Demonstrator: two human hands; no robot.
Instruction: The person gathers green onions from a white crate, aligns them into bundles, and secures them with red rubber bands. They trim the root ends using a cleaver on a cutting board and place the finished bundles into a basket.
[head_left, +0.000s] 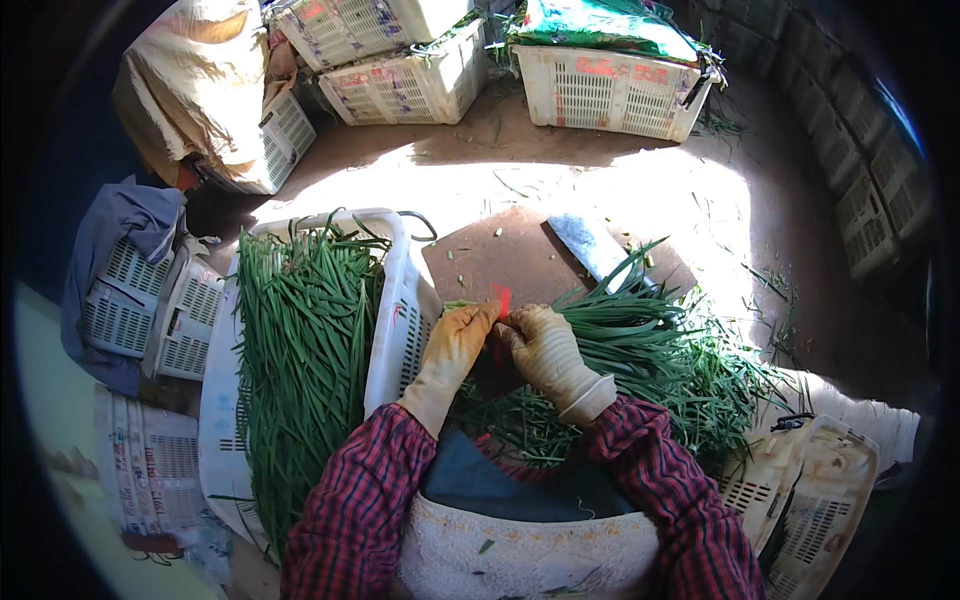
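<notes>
My left hand (459, 337), in a stained rubber glove, pinches a red tie (505, 301) around the stem end of a bunch of green garlic chives (622, 322). My right hand (544, 345), gloved as well, grips the tie from the other side, close against the left. The leaves of the bunch fan out to the right. Behind the hands a cleaver (589, 244) with a broad metal blade lies on a brown board (480, 251); the bunch covers its near end. Loose leaves and trimmings (720, 382) are heaped right of and below the hands.
A white plastic crate (397, 300) full of garlic chives stands at the left. More crates (420, 90) line the back, one (607, 97) topped by a green bag (600, 30). Stacked crates (862, 165) stand at the far right, and a tilted crate (802, 510) at the lower right.
</notes>
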